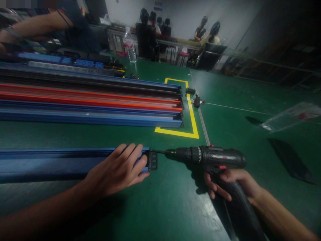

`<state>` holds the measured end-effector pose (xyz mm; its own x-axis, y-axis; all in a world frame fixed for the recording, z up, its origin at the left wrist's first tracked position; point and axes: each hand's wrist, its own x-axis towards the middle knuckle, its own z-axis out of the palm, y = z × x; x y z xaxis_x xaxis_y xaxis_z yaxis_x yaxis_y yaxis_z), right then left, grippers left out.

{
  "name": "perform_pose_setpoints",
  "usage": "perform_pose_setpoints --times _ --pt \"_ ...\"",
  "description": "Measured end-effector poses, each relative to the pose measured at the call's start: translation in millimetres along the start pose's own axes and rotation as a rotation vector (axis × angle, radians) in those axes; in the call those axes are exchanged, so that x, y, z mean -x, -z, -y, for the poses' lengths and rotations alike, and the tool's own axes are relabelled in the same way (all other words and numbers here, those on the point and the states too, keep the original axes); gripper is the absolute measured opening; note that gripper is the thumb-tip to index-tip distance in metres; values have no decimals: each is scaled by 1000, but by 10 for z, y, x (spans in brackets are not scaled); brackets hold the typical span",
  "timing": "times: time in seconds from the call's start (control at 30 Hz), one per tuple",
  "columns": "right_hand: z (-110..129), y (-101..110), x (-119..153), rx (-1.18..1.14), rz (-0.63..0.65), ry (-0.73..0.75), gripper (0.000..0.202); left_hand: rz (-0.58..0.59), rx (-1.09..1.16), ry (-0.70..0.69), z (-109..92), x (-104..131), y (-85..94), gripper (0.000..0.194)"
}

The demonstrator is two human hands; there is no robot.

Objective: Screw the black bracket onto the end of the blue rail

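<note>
The blue rail (62,164) at near left, clasped by the left hand (122,167), has its end bracket (153,161) at the bit (160,152) of a drill (222,156) gripped by the right hand (247,184), seemingly a fastening step calling for straight, steady pressure.

Pale wall (180,16) at bk, dimly lit; long tbl (173,41), red stool (181,54) nr blk chair (209,57).

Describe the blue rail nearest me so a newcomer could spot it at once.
On the green table, yellow tape frames the ends of several bunched rails. Nearer you, to the left of the drill, lies the blue rail. Unlike the bunched rails, it lies alone outside the tape, its black bracket facing the drill.
</note>
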<state>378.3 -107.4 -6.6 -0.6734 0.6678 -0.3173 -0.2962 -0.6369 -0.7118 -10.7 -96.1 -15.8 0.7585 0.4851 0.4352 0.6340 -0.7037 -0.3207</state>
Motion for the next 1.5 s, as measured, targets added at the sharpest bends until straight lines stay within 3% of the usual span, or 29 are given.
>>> perform_pose_setpoints --times 0.13,0.67,1.5 --pt "-1 6 -11 -22 15 -5 35 -65 11 0 2 -12 9 33" --pt "-12 -6 -5 -86 -43 -32 33 -30 37 3 4 -38 8 30" --pt "-36 49 -7 -56 -1 -33 36 -13 -9 -25 9 -13 9 35"
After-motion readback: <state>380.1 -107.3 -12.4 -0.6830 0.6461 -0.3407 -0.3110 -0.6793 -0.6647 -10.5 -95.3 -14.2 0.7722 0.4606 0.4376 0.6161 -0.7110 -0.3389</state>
